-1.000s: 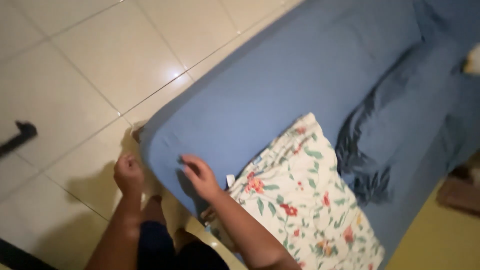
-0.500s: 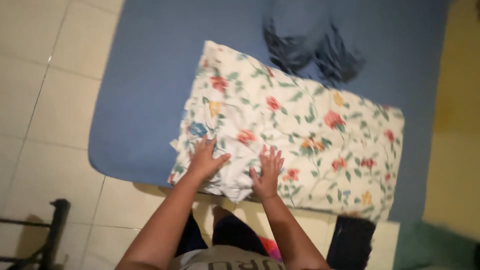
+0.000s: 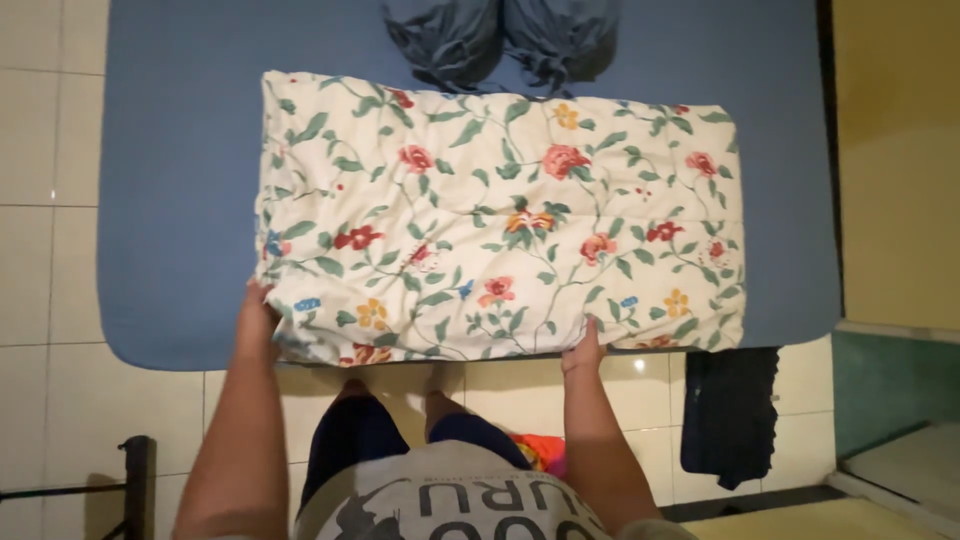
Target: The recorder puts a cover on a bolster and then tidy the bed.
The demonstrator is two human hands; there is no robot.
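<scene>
A folded white quilt with a red, yellow and green flower print [image 3: 500, 215] lies flat across a mattress covered in a blue sheet [image 3: 175, 200]. My left hand [image 3: 256, 318] grips the quilt's near left corner. My right hand [image 3: 584, 350] holds the quilt's near edge toward the right, fingers tucked under the fabric. Both forearms reach forward from the bottom of the view.
A crumpled dark blue cloth [image 3: 500, 40] lies on the mattress beyond the quilt. A dark garment [image 3: 730, 410] hangs off the mattress edge at the right. White floor tiles [image 3: 45, 200] lie to the left, a black metal frame [image 3: 135, 480] at bottom left, a yellow wall [image 3: 900, 160] at right.
The view swung to face the quilt squarely. My hands moved from flat on top of the quilt, near its middle, apart to its near edge, and the quilt lies smoother and squarer.
</scene>
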